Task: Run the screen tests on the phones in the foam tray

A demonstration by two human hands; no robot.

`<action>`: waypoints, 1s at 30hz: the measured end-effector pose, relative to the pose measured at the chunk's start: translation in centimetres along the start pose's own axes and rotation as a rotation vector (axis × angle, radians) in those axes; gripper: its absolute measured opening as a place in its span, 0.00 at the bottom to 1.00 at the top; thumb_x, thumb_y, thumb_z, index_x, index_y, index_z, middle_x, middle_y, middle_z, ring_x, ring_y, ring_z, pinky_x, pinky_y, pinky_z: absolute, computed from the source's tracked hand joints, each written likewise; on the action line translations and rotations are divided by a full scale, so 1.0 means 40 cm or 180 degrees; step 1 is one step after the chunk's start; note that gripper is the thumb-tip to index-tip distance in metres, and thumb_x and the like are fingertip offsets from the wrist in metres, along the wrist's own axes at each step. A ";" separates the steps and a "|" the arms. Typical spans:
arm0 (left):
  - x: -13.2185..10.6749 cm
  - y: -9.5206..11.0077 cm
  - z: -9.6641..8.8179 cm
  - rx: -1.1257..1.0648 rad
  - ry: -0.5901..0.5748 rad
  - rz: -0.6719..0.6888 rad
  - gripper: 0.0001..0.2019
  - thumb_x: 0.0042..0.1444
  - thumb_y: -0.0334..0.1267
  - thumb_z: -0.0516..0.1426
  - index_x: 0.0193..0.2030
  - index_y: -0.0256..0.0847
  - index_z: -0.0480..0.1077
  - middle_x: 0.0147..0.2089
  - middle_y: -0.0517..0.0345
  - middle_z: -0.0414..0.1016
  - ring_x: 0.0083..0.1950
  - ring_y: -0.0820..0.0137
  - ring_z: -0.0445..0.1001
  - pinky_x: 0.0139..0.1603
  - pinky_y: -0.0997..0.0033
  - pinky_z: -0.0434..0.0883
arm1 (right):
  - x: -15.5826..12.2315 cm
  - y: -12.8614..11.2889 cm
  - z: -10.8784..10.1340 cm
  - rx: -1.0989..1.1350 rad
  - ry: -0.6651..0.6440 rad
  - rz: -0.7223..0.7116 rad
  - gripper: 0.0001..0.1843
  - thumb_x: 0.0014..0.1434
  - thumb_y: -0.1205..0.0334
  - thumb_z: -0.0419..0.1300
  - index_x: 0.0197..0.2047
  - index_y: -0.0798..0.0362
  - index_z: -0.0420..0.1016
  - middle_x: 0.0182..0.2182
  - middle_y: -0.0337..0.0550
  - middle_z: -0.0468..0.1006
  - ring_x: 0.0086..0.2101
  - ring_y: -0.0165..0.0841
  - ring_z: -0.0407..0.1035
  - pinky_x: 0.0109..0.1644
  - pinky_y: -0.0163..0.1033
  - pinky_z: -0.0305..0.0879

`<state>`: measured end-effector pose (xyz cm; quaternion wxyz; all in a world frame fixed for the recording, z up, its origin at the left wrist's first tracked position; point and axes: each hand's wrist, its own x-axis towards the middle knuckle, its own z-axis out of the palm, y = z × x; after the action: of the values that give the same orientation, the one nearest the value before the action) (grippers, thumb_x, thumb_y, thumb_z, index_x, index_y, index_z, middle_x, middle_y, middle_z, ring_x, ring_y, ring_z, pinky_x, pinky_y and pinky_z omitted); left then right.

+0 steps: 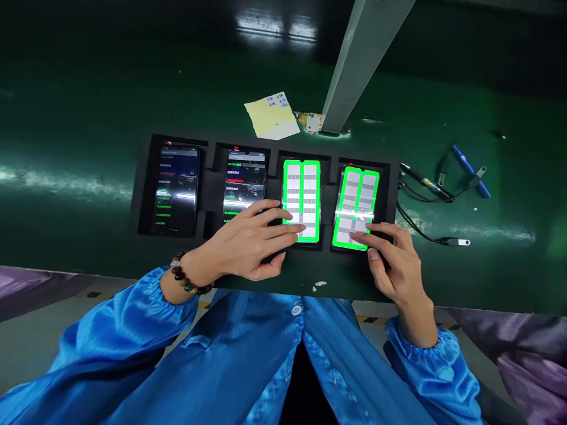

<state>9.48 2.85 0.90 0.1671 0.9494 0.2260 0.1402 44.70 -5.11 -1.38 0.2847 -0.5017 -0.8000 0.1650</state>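
Observation:
Several smartphones lie face up in a black tray (208,192) with separate slots. My left hand (254,239) reaches over the lower part of a dark-screened phone (244,180), its fingers stretched onto the phone (302,198) beside it. That phone shows a green frame, a green middle strip and grey-and-white blocks. On the rightmost phone (357,203), with a similar green pattern, my right hand (394,254) rests its fingertips near the lower part of the screen. Another phone (177,189) with coloured text lines lies in the leftmost slot. Neither hand grips anything.
A grey metal post (358,65) rises from the green tabletop (80,153) behind the tray. Left of its base lies a yellow note (272,116) with handwriting. To the right are black cables (416,221), a dark pen (420,177) and a blue marker (470,170).

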 end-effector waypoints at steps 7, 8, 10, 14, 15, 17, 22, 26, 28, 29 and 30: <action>-0.012 0.017 0.006 -0.0176 0.0071 0.0129 0.14 0.62 0.36 0.58 0.52 0.47 0.82 0.61 0.60 0.88 0.60 0.53 0.83 0.75 0.43 0.71 | -0.029 -0.007 -0.001 0.0148 0.0022 -0.0153 0.28 0.70 0.68 0.58 0.68 0.37 0.81 0.49 0.43 0.88 0.54 0.48 0.81 0.60 0.61 0.78; -0.013 0.019 0.007 -0.0193 0.0092 0.0127 0.14 0.63 0.36 0.58 0.52 0.46 0.82 0.61 0.60 0.87 0.60 0.53 0.83 0.76 0.44 0.70 | -0.030 -0.009 -0.001 0.0160 0.0032 -0.0164 0.28 0.70 0.68 0.58 0.68 0.38 0.80 0.47 0.43 0.88 0.54 0.48 0.81 0.60 0.61 0.78; -0.018 0.021 0.007 -0.0234 0.0133 0.0077 0.15 0.63 0.36 0.58 0.54 0.45 0.81 0.61 0.59 0.88 0.61 0.53 0.82 0.76 0.44 0.70 | -0.025 -0.015 0.002 0.0122 0.0043 -0.0146 0.27 0.71 0.68 0.58 0.68 0.38 0.80 0.46 0.44 0.87 0.55 0.48 0.81 0.60 0.61 0.77; -0.035 0.015 0.001 -0.0083 0.0351 -0.0208 0.18 0.63 0.36 0.59 0.57 0.46 0.81 0.59 0.57 0.88 0.60 0.53 0.83 0.73 0.43 0.70 | 0.006 -0.035 0.012 -0.0122 -0.0194 -0.0024 0.28 0.73 0.66 0.56 0.71 0.37 0.77 0.56 0.47 0.86 0.61 0.50 0.77 0.64 0.63 0.74; -0.040 0.012 -0.002 -0.0029 0.0412 -0.0299 0.19 0.62 0.36 0.59 0.58 0.47 0.82 0.59 0.57 0.89 0.59 0.53 0.83 0.72 0.42 0.70 | 0.013 -0.039 0.013 -0.0169 -0.0262 -0.0006 0.29 0.73 0.66 0.56 0.73 0.37 0.75 0.57 0.47 0.85 0.62 0.50 0.77 0.65 0.63 0.73; -0.044 0.007 -0.006 0.0015 0.0478 -0.0442 0.20 0.61 0.36 0.60 0.59 0.49 0.82 0.57 0.57 0.89 0.59 0.52 0.83 0.72 0.40 0.70 | 0.020 -0.040 0.012 -0.0230 -0.0293 0.0017 0.30 0.74 0.66 0.56 0.74 0.36 0.73 0.59 0.47 0.84 0.63 0.50 0.76 0.66 0.63 0.72; -0.005 0.014 0.003 0.0084 0.0411 -0.0270 0.19 0.62 0.36 0.59 0.58 0.47 0.81 0.58 0.58 0.89 0.59 0.52 0.83 0.72 0.41 0.71 | -0.021 -0.012 -0.015 -0.0301 0.0037 0.0238 0.26 0.74 0.65 0.55 0.69 0.37 0.78 0.55 0.45 0.87 0.63 0.51 0.77 0.67 0.65 0.71; 0.048 0.027 0.021 0.0071 0.0264 -0.0071 0.17 0.64 0.37 0.59 0.58 0.42 0.80 0.61 0.56 0.88 0.61 0.51 0.82 0.73 0.42 0.71 | -0.054 0.008 -0.030 -0.0348 0.0265 0.0350 0.22 0.74 0.66 0.56 0.65 0.40 0.80 0.52 0.44 0.89 0.61 0.52 0.79 0.66 0.65 0.71; 0.058 0.029 0.024 0.0056 0.0207 -0.0050 0.18 0.64 0.36 0.58 0.58 0.42 0.80 0.61 0.56 0.87 0.61 0.51 0.82 0.73 0.42 0.70 | -0.051 0.008 -0.029 -0.0343 0.0268 0.0368 0.21 0.74 0.65 0.56 0.65 0.41 0.81 0.52 0.44 0.89 0.61 0.52 0.78 0.66 0.66 0.71; 0.058 0.028 0.023 0.0061 0.0208 -0.0066 0.18 0.64 0.37 0.58 0.58 0.42 0.80 0.61 0.56 0.87 0.61 0.51 0.81 0.74 0.42 0.70 | -0.044 0.007 -0.026 -0.0331 0.0246 0.0370 0.21 0.75 0.64 0.56 0.65 0.40 0.81 0.52 0.45 0.88 0.62 0.52 0.78 0.66 0.66 0.72; 0.053 0.026 0.021 0.0076 0.0227 -0.0105 0.17 0.64 0.37 0.58 0.58 0.42 0.80 0.61 0.57 0.87 0.62 0.50 0.81 0.74 0.42 0.70 | -0.034 0.004 -0.023 -0.0319 0.0206 0.0365 0.22 0.75 0.63 0.56 0.65 0.40 0.81 0.52 0.46 0.87 0.62 0.52 0.77 0.66 0.66 0.72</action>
<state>11.98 2.80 0.95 0.1498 0.9419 0.2491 0.1684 45.84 -6.26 -1.15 0.2750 -0.5654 -0.7676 0.1245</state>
